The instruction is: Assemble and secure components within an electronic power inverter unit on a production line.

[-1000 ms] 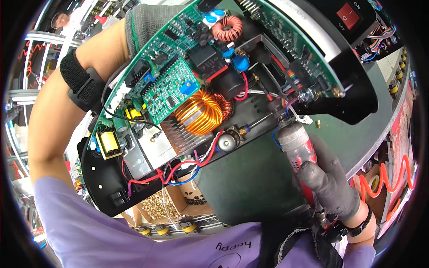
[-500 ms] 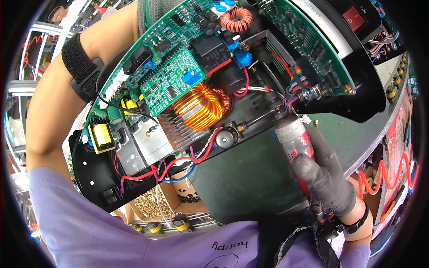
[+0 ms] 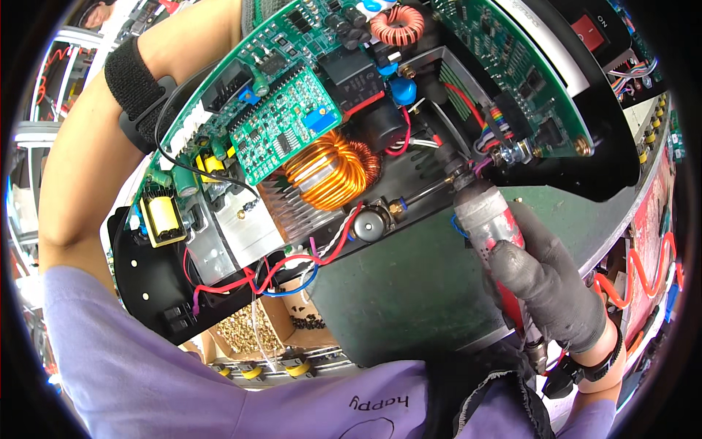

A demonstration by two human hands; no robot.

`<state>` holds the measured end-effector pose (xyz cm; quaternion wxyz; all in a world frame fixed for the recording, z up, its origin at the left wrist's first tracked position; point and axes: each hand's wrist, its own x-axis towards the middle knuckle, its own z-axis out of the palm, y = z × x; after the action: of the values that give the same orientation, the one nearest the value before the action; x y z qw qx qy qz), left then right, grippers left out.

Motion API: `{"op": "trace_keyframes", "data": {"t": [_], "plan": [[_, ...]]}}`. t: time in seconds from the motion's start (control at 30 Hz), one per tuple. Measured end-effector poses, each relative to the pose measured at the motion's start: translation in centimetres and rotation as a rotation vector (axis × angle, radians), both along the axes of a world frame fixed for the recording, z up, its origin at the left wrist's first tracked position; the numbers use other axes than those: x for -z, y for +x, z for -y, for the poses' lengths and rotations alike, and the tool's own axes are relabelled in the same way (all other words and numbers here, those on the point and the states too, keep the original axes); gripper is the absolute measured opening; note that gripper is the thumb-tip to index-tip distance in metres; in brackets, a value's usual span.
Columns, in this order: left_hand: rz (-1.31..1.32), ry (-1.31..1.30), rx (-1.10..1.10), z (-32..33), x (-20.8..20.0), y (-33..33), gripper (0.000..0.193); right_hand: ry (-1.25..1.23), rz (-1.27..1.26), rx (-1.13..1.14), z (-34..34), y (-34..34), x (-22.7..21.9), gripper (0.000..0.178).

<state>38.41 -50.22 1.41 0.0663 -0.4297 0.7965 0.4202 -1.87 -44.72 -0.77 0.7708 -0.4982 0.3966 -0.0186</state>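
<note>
Tool work seems in hand: the right hand [image 3: 552,289] wraps a red tool [image 3: 490,219], its head at the open unit [image 3: 409,168] just beyond that grip. The left hand [image 3: 256,13] reaches behind a board [image 3: 281,35], its grip unseen. Next calls for steady alignment.

Your bench top [image 3: 409,300] is dark green; yellow-wheeled roller track [image 3: 298,369] runs along the edge nearest you; pale metal racking [image 3: 40,135] stands off your left, in bright white light; to your right, scuffed red surface [image 3: 633,219], coiled red hose [image 3: 635,274].
</note>
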Motion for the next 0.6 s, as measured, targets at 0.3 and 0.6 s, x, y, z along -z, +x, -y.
{"op": "trace_keyframes", "data": {"t": [0.3,0.6], "plan": [[0.066,-0.055,0.012,-0.4,-0.1,-1.5,0.023,-0.047,-0.009,-0.017,-0.6,0.2,0.5,0.055],[0.139,-0.107,0.027,1.4,0.0,-2.9,0.023,-0.161,-0.019,-0.005,-0.9,0.0,0.8,0.052]]}}
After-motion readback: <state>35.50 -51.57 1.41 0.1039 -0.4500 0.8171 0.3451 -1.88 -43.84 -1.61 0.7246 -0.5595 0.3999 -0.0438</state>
